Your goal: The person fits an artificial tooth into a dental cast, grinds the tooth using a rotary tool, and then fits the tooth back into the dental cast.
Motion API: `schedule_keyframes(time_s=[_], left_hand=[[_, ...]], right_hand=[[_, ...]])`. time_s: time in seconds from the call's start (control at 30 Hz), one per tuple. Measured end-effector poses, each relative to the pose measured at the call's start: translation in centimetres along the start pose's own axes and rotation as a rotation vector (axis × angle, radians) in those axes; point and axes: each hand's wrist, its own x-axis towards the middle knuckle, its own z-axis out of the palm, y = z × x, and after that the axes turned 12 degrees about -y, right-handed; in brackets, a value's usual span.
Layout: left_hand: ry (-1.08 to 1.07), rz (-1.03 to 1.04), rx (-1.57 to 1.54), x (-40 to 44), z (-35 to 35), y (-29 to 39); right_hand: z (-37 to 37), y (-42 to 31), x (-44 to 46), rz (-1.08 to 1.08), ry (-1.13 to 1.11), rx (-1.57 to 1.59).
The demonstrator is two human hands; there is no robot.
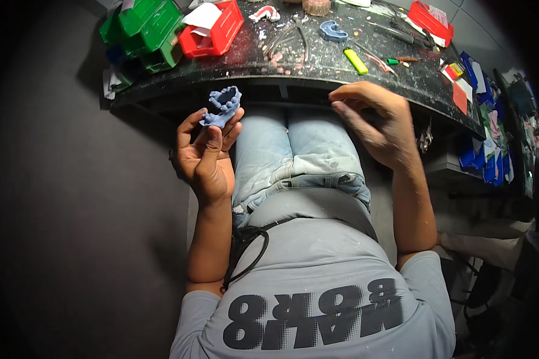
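Note:
My left hand (208, 152) holds a blue-grey dental model (223, 107) between thumb and fingers, in front of the bench edge and above my left thigh. Tooth shapes and a curved arch show on the model. My right hand (374, 119) is raised above my right thigh, near the bench edge. Its thumb and index finger are bent toward each other with a gap between them, and nothing shows in it. A second blue-grey dental arch (333, 31) lies on the dark bench (233, 70), away from both hands.
Green bins (144, 33) and a red bin (212, 30) stand at the bench's left. Metal pliers (299, 36), a yellow-green lighter (356, 61), a green-tipped tool (401, 60) and scattered debris lie on top. Another red bin (431, 23) is at the back right.

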Motion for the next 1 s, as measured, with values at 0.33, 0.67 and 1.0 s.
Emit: schedule_keyframes(time_s=[0.33,0.67,1.0], left_hand=[[0.024,-0.004,0.006,-3.0,-0.4,1.6],[-0.021,-0.105,0.110,0.3,-1.5,-3.9],[-0.302,-0.209,0.357,13.3,0.7,-11.0]], right_hand=[[21.5,15.2,1.7,0.085,-0.463,-0.786],[9.9,8.0,2.4,0.302,-0.644,0.139],[-3.4,11.5,7.8,0.161,0.092,-0.526]])
